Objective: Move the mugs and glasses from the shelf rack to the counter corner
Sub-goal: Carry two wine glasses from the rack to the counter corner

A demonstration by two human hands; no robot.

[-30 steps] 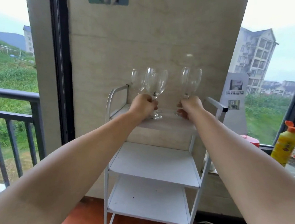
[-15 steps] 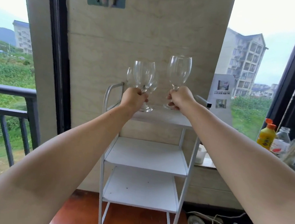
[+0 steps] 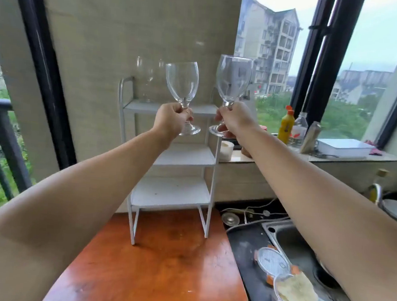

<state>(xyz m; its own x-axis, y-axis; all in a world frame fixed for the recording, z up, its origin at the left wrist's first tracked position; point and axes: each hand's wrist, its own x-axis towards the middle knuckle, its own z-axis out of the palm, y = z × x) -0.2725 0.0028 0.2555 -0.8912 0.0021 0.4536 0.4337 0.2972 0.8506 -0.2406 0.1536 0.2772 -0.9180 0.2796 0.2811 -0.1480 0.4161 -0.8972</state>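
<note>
Each hand pinches a stem — left hand point(image 3: 170, 119) holds one wine glass point(image 3: 181, 87), right hand point(image 3: 236, 120) another glass point(image 3: 233, 82) — upright, clear of the far shelf rack point(image 3: 209, 160).

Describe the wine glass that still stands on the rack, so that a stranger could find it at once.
Find the white metal shelf rack on the red-brown wooden table. On its top shelf, at the back left, stands one clear stemmed wine glass. No hand holds it, unlike the two glasses lifted in front.
</note>
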